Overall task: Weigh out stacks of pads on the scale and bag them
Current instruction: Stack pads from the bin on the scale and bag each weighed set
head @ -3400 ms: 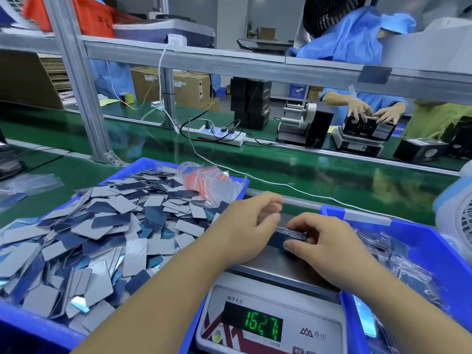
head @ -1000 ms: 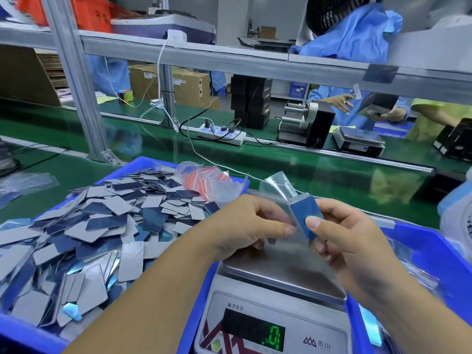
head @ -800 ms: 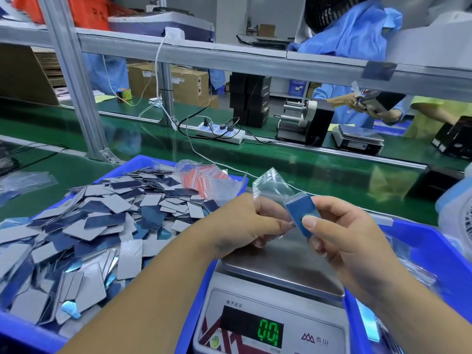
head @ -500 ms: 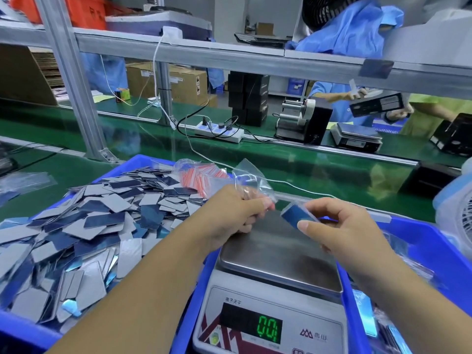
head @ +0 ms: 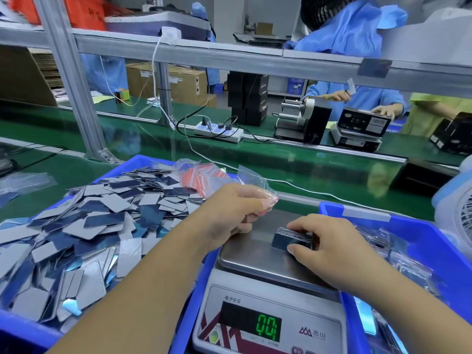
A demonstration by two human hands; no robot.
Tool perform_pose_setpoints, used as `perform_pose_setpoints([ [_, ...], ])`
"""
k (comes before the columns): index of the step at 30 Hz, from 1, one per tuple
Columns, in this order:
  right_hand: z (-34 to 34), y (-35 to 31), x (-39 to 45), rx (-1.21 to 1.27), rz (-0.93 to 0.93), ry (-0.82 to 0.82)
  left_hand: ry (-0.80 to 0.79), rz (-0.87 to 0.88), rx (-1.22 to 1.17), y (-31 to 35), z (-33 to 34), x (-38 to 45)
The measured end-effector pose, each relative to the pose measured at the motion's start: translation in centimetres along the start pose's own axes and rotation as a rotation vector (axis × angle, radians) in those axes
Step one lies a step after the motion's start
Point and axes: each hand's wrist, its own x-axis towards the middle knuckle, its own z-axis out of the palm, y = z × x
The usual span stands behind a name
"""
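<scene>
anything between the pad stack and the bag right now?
Nothing visible. The right hand grips the pad stack low over the scale platter; the left hand holds the clear bag just up and left. Only bare platter lies between them. Whether the bag mouth is open can't be told.

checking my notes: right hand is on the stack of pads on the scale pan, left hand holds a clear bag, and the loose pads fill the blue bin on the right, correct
One thing is wrong: the loose pads fill the blue bin on the left of the scale, as the head view shows. The rest holds: the right hand is on the stack of pads on the pan, and the left hand holds a clear bag.
</scene>
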Motion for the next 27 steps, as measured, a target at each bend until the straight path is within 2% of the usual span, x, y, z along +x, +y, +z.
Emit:
perform_pose_setpoints([
  [3,-0.2,0.1,0.1,-0.02,-0.013,-0.006,0.014,0.002,0.04,0.0,0.1,-0.1],
  [6,-0.2,0.1,0.0,-0.027,0.007,-0.014,0.102,0.025,0.083,0.0,0.3,0.1],
  [9,-0.2,-0.1,-0.2,0.123,0.047,0.029,0.206,0.037,0.073,0.0,0.2,0.3],
  [12,-0.3,-0.4,-0.2,0.392,0.089,0.072,0.154,0.059,-0.001,0.3,0.1,0.3],
  [15,-0.2,-1.0,-0.1,0.813,0.123,0.106,0.085,0.038,-0.051,0.4,0.3,0.1],
  [17,-0.1,-1.1,-0.1,0.966,0.129,0.129,0.069,0.025,-0.058,0.4,0.5,0.1],
  [22,0.0,-0.8,-0.2,1.183,0.094,0.11,0.051,0.01,-0.082,0.4,1.1,-0.1],
  [27,0.2,-1.0,0.0,1.131,0.127,0.146,-0.012,0.078,-0.08,0.5,1.5,-0.5],
])
